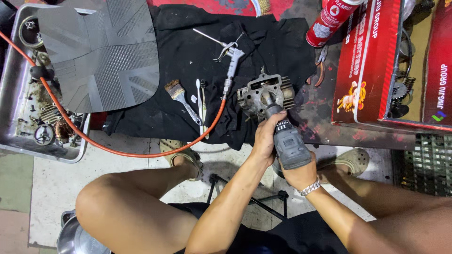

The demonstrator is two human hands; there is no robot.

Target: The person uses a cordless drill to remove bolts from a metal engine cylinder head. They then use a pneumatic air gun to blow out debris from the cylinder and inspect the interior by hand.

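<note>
— Tip of the grey handheld rotary tool [288,141]? 
— Hidden inside the bore of the finned metal engine cylinder [264,96]. 
— Red spray can [328,19]? 
— Top cut off by frame edge. Small bits in the steel tray [12,94]: too small to tell.

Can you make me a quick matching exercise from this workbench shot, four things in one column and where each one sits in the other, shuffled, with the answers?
Things:
1. grey power tool
2. paintbrush
3. spray can
4. metal tray

Places:
A. far left, holding small parts
B. on the black cloth, left of the engine cylinder
C. in both hands, tip in the cylinder's bore
D. top, beside the red box

Pairs: 1-C, 2-B, 3-D, 4-A
</note>
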